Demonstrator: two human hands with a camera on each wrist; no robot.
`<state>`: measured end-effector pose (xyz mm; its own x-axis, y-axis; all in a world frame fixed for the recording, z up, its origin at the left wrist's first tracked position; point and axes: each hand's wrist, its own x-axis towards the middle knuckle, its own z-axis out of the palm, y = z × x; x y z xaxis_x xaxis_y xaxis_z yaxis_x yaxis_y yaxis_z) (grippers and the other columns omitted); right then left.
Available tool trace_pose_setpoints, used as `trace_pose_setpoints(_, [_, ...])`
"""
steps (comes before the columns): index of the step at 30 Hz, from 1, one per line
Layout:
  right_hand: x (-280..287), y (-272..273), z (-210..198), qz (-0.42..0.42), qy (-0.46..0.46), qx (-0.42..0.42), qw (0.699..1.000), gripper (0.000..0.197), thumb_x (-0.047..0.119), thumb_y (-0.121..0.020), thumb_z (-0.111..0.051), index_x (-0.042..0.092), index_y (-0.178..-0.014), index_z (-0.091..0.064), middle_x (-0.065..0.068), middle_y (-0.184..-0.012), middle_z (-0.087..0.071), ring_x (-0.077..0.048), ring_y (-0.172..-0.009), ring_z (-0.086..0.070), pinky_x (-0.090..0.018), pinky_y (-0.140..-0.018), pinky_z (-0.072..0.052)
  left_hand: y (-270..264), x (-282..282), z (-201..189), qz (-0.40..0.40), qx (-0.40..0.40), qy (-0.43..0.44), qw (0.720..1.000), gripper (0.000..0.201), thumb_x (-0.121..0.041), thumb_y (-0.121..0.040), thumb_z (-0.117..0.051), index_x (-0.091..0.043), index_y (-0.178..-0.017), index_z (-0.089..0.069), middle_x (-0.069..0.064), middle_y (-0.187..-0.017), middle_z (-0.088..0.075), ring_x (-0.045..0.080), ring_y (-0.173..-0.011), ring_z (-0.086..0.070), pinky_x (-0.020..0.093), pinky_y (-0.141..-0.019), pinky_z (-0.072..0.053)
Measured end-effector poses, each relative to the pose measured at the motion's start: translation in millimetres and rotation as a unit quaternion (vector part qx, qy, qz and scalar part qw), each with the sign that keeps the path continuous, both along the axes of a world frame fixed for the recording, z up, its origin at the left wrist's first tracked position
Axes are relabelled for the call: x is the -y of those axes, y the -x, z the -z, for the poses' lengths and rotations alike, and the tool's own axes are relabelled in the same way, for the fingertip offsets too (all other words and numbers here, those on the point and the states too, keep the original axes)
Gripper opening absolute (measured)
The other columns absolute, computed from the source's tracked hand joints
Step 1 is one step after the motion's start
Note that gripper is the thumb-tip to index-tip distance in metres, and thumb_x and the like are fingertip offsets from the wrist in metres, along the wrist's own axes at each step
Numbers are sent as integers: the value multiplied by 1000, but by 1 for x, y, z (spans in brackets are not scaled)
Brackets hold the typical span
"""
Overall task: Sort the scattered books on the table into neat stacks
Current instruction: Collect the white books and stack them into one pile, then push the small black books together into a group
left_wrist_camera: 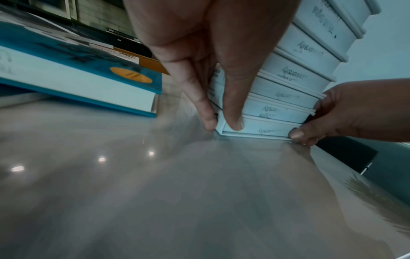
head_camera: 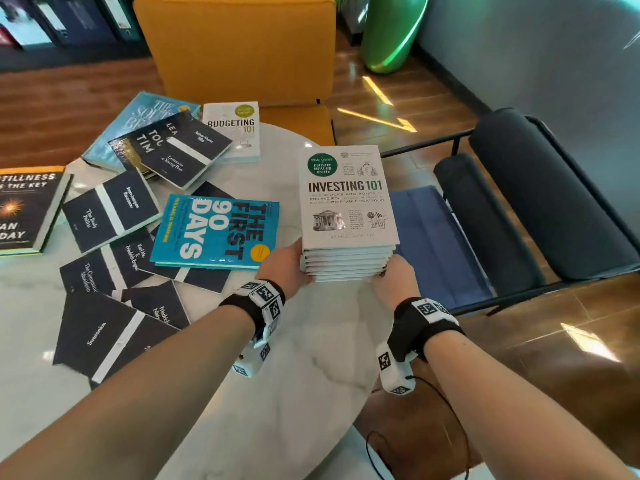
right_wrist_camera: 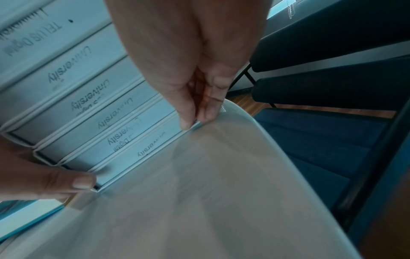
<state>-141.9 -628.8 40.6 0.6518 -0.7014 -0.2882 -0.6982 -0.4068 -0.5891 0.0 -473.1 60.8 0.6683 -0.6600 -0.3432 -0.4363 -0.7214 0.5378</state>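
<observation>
Both hands clamped the white stack (head_camera: 347, 216) at its near corners, left hand (head_camera: 290, 265) and right hand (head_camera: 394, 279) squaring its edges on the desk (head_camera: 294, 375), likely to neaten it; just left of the stack, the blue book (head_camera: 216, 230) lay unsorted

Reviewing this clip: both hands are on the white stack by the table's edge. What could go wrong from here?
1. The white stack sits close to the round table's rim; a push to the right might tip it toward the blue chair.
2. The left hand and right hand hold only the lowest books, so the upper ones, already slightly staggered, might slide.
3. The blue book lies just left and may get bumped.
</observation>
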Motion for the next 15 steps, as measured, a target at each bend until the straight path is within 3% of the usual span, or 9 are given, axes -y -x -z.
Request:
trace_pose_setpoints(4, [14,-14,1,-8,1,-1,1000,15,9,-86,-52,0,-84,-64,-13,-85,-62,-22,-69,-48,-25,-60,-34,-7,13,-5,-18,10,-16,1000,43,-17,-81,-74,-10,-120,-58,13,-112,-68,32,-104,-62,35,-84,-49])
trace_pose_setpoints(6, [16,-17,4,-9,-1,-2,1000,12,10,-86,-53,7,-79,-62,-5,-77,-56,-21,-65,-48,-23,-53,-31,-8,14,-5,-25,16,-17,999,42,-17,-82,-73,-12,-121,-58,12,-113,-68,31,-104,-62,33,-83,-48])
trace_pose_setpoints(9, [17,-17,11,3,-8,-3,1000,9,15,-83,-54,13,-77,-62,-4,-80,-61,-23,-69,-56,-23,-56,-34,-7,10,-6,-35,3,1,999,42,-17,-84,-70,-15,-124,-58,8,-116,-69,28,-105,-62,32,-86,-49])
trace_pose_setpoints(12, [10,-14,11,80,-34,4,996,8,17,-84,-57,14,-90,-60,-2,-91,-63,-21,-78,-58,-24,-59,-38,-5,-5,-3,-40,-40,33,998,45,-19,-86,-68,-17,-129,-57,-1,-118,-68,21,-108,-63,26,-90,-47])
trace_pose_setpoints(15, [-12,-8,6,183,-93,26,978,23,14,-85,-61,13,-100,-43,-4,-101,-53,-21,-86,-52,-28,-71,-40,-4,-36,-5,-49,-65,62,995,38,-30,-89,-66,-24,-126,-60,-9,-107,-69,12,-95,-64,24,-87,-47])
